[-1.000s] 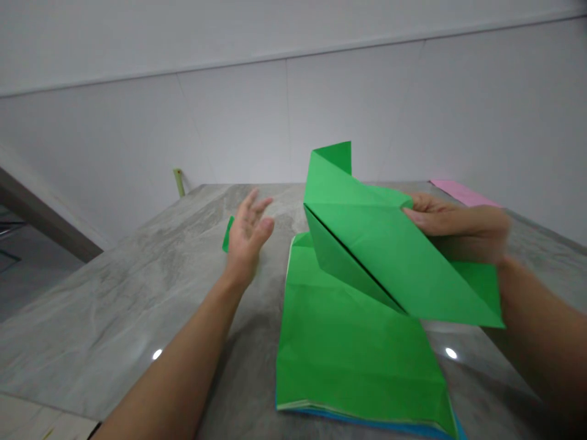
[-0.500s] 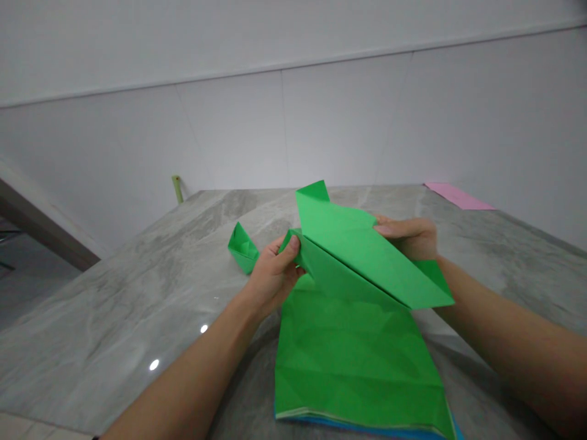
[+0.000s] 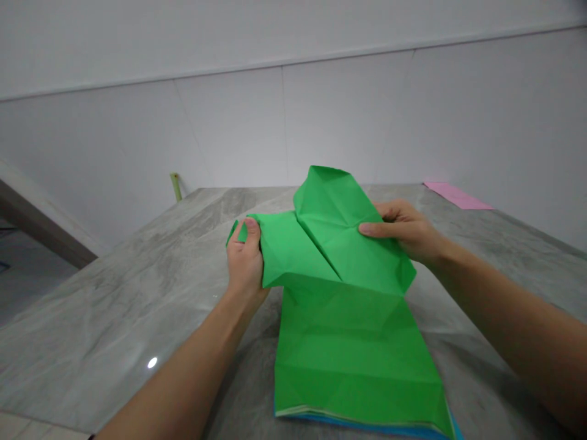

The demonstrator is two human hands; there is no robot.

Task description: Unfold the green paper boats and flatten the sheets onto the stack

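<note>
**Creased green paper sheet [image 3: 353, 360] half raised**

The left hand [image 3: 244, 260] pinches its folded left corner between thumb and fingers; the right hand [image 3: 398, 231] pinches its right edge. Its near end lies flat on a blue paper layer [image 3: 362, 425] atop the grey marble bench [image 3: 114, 293]. Farther off lie a pink sheet [image 3: 458, 195] and a pale green post [image 3: 175, 186] by the white wall [image 3: 293, 122].
</note>
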